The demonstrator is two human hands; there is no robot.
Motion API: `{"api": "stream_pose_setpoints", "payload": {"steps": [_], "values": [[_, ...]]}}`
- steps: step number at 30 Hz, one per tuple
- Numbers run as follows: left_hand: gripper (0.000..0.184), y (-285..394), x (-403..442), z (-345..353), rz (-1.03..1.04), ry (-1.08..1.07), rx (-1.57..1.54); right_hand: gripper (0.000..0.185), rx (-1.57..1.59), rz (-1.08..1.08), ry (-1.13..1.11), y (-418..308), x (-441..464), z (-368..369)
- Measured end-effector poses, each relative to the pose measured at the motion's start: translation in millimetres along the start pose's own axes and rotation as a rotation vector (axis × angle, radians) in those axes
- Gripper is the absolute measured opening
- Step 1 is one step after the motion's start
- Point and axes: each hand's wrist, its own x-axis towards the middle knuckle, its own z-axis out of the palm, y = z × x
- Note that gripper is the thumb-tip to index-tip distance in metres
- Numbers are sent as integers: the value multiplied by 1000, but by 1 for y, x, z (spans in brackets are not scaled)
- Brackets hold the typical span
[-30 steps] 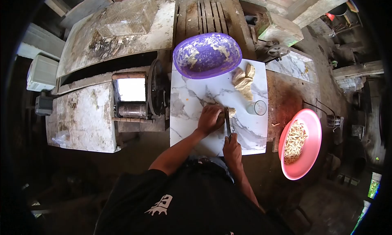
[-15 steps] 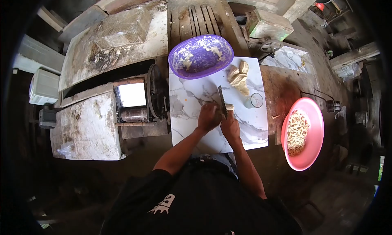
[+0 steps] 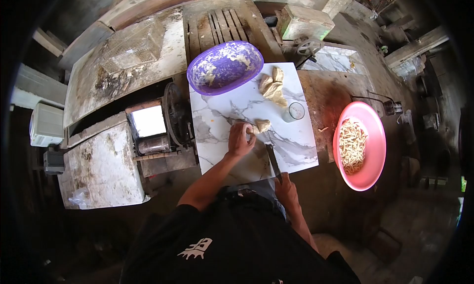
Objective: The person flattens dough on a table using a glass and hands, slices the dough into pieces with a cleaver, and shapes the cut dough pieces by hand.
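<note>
My left hand [image 3: 240,140] rests on the marble-patterned board [image 3: 222,158], fingers curled around a small pale piece of dough. Right beside its fingertips lies another dough piece [image 3: 263,125]. At the board's front edge my right hand [image 3: 286,189] grips the handle of a knife [image 3: 273,160], its dark blade pointing away from me over the board. Farther back sit several larger dough lumps [image 3: 274,89], close to a clear drinking glass [image 3: 296,112].
A purple basin [image 3: 224,69] smeared with dough stands at the board's back left. On the right, a pink basin [image 3: 377,146] holds many short dough strips. A machine with a wheel [image 3: 174,113] stands left of the board, and a wire-mesh crate [image 3: 133,47] lies farther back.
My hands have separated. The right hand drew the knife back toward my body and to the right, while the left moved slightly left with a dough piece. The whole view shifted a little.
</note>
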Motion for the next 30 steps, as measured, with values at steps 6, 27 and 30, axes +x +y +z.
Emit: {"api": "stream_pose_setpoints", "payload": {"steps": [6, 27, 30], "values": [[41, -1, 0, 0, -36, -17, -72, 29, 91, 99, 19, 21, -24, -22], [14, 24, -24, -11, -50, 9, 168, 41, 2, -75, 62, 114, 115, -56], [24, 36, -42, -24, -95, 13, 213, 44, -13, -88, 24, 114, 117, -61]]}}
